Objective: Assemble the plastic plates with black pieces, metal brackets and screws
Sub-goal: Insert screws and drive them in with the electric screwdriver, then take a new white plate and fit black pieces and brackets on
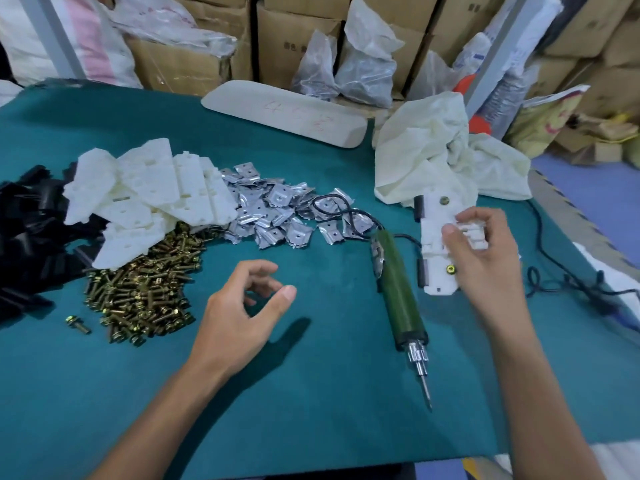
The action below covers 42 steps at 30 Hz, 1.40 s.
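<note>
My right hand [481, 258] grips an assembled white plastic plate [437, 233] with black pieces on its left edge and two brass screws in it, held just above the table at the right. My left hand [242, 306] hovers over the green table with curled, parted fingers and holds nothing. A heap of white plastic plates [149, 195] lies at the left, on a pile of black pieces [27, 230]. Brass screws [145, 289] are heaped in front of them. Shiny metal brackets [277, 209] spread out in the middle.
A green electric screwdriver [398, 289] lies between my hands, bit toward me, its black cord [554, 261] trailing right. A crumpled white bag [443, 150] and a long white panel [284, 112] lie further back. Cardboard boxes [294, 39] and bags stand behind the table.
</note>
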Motion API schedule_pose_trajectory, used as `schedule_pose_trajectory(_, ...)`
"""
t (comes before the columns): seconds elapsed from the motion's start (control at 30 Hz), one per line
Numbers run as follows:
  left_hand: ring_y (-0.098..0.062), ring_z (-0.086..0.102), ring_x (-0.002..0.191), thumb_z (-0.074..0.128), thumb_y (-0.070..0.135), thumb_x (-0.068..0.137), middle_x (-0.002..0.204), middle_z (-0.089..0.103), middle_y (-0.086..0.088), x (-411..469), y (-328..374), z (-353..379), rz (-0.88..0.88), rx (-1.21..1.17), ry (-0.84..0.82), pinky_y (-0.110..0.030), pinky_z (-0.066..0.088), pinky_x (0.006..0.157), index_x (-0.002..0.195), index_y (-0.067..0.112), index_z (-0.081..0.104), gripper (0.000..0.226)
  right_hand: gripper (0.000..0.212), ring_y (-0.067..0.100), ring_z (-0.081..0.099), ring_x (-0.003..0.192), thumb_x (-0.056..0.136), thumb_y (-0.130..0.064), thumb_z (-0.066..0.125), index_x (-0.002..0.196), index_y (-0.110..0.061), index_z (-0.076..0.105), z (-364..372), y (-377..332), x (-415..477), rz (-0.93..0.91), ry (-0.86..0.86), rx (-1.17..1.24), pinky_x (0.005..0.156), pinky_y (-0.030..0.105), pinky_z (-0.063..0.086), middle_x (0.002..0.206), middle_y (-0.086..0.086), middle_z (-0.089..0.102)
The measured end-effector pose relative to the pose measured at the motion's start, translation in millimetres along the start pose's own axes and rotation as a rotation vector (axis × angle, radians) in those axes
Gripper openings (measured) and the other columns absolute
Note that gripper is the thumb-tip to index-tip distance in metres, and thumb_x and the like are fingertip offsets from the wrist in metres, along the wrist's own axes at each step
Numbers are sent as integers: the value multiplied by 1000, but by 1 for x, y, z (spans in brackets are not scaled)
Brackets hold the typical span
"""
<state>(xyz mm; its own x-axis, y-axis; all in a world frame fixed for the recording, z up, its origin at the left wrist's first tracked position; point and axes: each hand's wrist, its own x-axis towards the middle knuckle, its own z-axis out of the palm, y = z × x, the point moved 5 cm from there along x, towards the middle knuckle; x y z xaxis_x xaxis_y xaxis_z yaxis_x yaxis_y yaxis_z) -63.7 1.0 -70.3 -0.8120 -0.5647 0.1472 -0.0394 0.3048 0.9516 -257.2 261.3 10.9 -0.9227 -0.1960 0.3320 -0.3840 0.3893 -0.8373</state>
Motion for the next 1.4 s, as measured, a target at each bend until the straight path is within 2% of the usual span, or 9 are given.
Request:
schedule_pose_trajectory(0.1, -1, 61, 84, 67, 56, 78, 93, 70, 20, 0, 0, 1, 0, 0, -17, -21, 46, 76, 105, 39, 59, 33, 10, 9, 52, 54, 97, -36, 59, 105, -41, 54, -31, 34, 40, 51, 66, -235, 59, 33, 46, 74, -9, 62)
schedule_pose_trajectory(0.2, -4, 60, 82, 66, 56, 77, 91, 70, 19, 0, 0, 2, 0, -7, -21, -14, 44, 71, 104, 40, 60, 32, 12, 28, 60, 72, 99, -35, 56, 111, -33, 53, -42, 70, 67, 173, 46, -371, 76, 43, 49, 74, 8, 62)
schedule_pose_trajectory(0.3, -9, 60, 79, 66, 56, 78, 91, 71, 16, 1, -2, 1, -1, -15, -24, -17, 45, 70, 103, 43, 59, 30, 28, 41, 58, 108, 103, -33, 52, 128, -21, 55, -41, 97, 75, 255, -25, -624, 98, 45, 38, 111, 21, 66)
schedule_pose_trajectory(0.43, -11, 59, 78, 65, 58, 78, 90, 71, 13, 3, -5, 2, -5, -16, -24, -20, 45, 71, 104, 43, 59, 31, 53, 47, 36, 136, 94, -52, 63, 140, -28, 52, -31, 101, 63, 274, 21, -684, 113, 56, 29, 153, 21, 35)
schedule_pose_trajectory(0.97, -8, 64, 81, 74, 35, 90, 87, 72, 11, 3, -8, 3, -7, -27, -32, -21, 49, 75, 104, 36, 61, 19, 72, 51, 36, 139, 91, -58, 66, 150, -23, 46, -39, 99, 70, 285, -6, -806, 114, 60, 30, 153, 28, 38)
schedule_pose_trajectory(1.07, -4, 63, 82, 71, 34, 91, 90, 70, 18, 5, -8, -1, 6, 7, 6, -16, 46, 75, 101, 37, 62, 13, 78, 47, 44, 135, 85, -64, 54, 144, -13, 51, -21, 60, 45, 164, 11, -616, 114, 59, 35, 146, 30, 48)
schedule_pose_trajectory(1.13, 1, 61, 87, 66, 37, 91, 94, 67, 25, 8, -6, -7, 34, 109, 47, -11, 43, 76, 98, 39, 61, 9, 75, 37, 53, 127, 88, -70, 56, 142, -18, 52, 4, 33, 12, 97, -162, -470, 109, 55, 43, 140, 17, 54)
schedule_pose_trajectory(1.27, 4, 52, 100, 63, 31, 91, 95, 62, 27, 26, 8, -35, 165, 392, 155, -7, 33, 87, 102, 34, 65, 12, 74, 25, 43, 134, 83, -34, 80, 148, -27, 46, 50, 19, -61, -2, -467, -481, 109, 47, 39, 144, 3, 45)
schedule_pose_trajectory(1.4, -9, 49, 106, 61, 20, 92, 106, 65, 11, 61, 23, -80, 212, 584, 300, -27, 35, 96, 104, 24, 68, 14, 78, 27, 46, 132, 75, -6, 77, 144, -31, 50, 55, 26, -70, 82, -410, -492, 98, 45, 43, 155, 2, 34)
